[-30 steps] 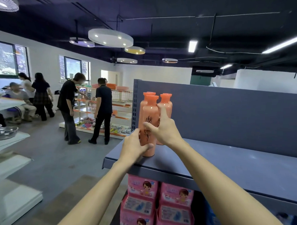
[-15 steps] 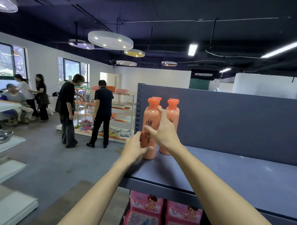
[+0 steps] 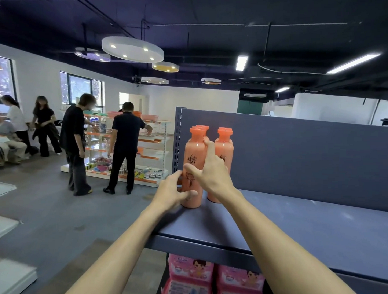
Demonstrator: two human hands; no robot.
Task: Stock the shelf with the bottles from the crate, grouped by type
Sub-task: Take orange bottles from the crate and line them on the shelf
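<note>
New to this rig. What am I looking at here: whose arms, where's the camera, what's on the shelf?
No machine here: a person wears one wide-angle camera on the head, so the two bare arms are theirs. The shelf holds a cluster of orange bottles at its left end, upright. The left hand touches the base of the front bottle, fingers curled on it; the right hand rests on it, index finger between the necks. Neither lifts it. Pink packs sit on the shelf below. The crate is out of view.

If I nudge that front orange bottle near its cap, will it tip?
Probably: the front orange bottle is tall on a narrow base. It looks like smooth plastic, so maybe slippery. Neighbouring bottles stand close and might topple too.
</note>
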